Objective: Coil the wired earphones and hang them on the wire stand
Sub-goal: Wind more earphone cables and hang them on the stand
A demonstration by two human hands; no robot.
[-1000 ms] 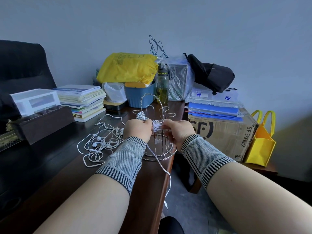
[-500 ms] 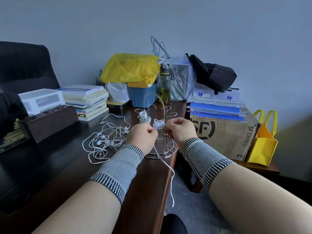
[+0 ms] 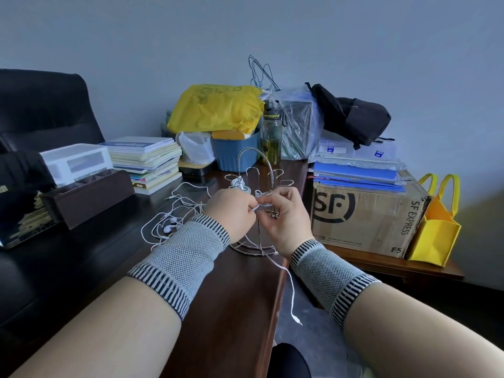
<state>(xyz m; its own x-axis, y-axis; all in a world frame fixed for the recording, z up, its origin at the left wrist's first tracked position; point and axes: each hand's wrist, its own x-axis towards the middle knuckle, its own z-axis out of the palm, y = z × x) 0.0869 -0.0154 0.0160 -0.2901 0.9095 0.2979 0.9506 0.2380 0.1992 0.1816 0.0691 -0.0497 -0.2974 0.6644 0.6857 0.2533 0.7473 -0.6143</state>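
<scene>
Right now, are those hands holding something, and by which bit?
Yes: both the left hand and right hand pinch a white earphone cable at its coiled part; its plug end dangles free.

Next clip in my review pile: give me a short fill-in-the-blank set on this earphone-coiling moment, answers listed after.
1. Both hands, left hand and right hand, pinch a white earphone cable in front of the silver wire stand with the ____ handle.
2. The cable's plug end dangles off the ____ edge of the dark wooden desk.
3. Loose white earphones lie to the ____ of the stand.
4. The brown cardboard box reads SF ____.

Answers: arched; right; left; EXPRESS
</scene>
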